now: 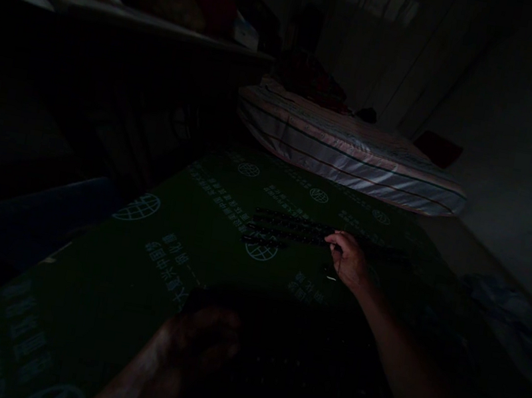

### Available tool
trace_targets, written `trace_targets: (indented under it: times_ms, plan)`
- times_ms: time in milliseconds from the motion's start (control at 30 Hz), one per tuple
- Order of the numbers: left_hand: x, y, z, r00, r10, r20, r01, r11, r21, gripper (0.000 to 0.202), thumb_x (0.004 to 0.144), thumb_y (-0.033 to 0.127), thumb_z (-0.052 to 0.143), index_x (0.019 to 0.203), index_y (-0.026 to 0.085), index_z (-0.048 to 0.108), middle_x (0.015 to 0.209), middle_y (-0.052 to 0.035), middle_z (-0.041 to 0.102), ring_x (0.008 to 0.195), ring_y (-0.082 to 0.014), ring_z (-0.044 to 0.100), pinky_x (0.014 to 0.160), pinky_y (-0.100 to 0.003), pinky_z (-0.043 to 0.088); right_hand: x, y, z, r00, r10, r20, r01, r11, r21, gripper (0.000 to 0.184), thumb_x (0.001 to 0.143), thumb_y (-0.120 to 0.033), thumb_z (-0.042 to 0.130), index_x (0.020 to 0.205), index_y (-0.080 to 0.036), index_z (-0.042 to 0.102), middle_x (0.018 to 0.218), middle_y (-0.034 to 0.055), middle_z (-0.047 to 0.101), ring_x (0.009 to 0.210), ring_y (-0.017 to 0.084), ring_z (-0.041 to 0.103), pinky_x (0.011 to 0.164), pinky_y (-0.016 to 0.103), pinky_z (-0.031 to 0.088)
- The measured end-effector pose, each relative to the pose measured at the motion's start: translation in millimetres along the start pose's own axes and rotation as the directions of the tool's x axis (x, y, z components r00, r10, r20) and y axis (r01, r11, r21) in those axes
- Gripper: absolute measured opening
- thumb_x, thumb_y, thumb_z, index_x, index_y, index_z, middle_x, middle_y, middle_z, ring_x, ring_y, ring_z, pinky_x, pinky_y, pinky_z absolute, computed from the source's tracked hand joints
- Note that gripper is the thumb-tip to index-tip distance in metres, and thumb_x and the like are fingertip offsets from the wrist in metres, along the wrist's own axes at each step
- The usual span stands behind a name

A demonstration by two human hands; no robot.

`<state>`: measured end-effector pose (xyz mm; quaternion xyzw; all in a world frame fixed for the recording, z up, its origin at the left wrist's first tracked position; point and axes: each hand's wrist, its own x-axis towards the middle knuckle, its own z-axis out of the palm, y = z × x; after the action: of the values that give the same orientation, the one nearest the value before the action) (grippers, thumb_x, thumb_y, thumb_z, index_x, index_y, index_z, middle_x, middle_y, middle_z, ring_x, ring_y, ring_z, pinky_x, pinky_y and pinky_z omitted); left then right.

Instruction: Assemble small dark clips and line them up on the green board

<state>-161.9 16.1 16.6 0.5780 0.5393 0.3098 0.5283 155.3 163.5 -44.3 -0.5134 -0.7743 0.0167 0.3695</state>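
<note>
Dark dotted strips (290,235) lie on a green printed sheet (127,278), long axes running left to right, right ends lost in gloom. The right hand (348,258) curls over them; the left hand (190,342) is shadowed. I cannot tell either grip.

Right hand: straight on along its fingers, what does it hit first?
Probably the dark, pale-dotted strips on the green sheet; the right hand may already touch them, too dim to tell.
</note>
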Motion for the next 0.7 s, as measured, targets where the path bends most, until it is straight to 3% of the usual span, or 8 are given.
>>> trace_targets:
  times_ms: [267, 700]
  plan:
    - [-1.2, -1.6, 1.7, 1.000, 0.013, 0.008, -0.013, 1.000, 0.001, 0.024, 0.068, 0.038, 0.063, 0.088, 0.025, 0.070, 0.082, 0.0015, 0.073, 0.076, -0.0194, 0.067, 0.063, -0.023, 0.054, 3.2, 3.3, 8.1, 0.999, 0.009, 0.049, -0.007, 0.999, -0.038, 0.035, 0.066, -0.003, 0.043, 0.090, -0.021, 0.061, 0.095, 0.0063, 0.058, 0.103, 0.021, 0.052, 0.090, 0.036, 0.043]
    - [0.4, -4.2, 1.5, 0.998, 0.055, 0.022, -0.056, 0.998, 0.025, 0.027, 0.069, 0.039, 0.061, 0.089, 0.023, 0.069, 0.080, 0.0023, 0.073, 0.069, -0.0155, 0.067, 0.057, -0.020, 0.054, 7.7, 4.1, 10.9, 0.999, -0.030, 0.029, 0.030, 0.999, -0.014, 0.038, 0.065, -0.001, 0.043, 0.090, -0.022, 0.062, 0.091, 0.0057, 0.060, 0.095, 0.021, 0.055, 0.087, 0.036, 0.046]
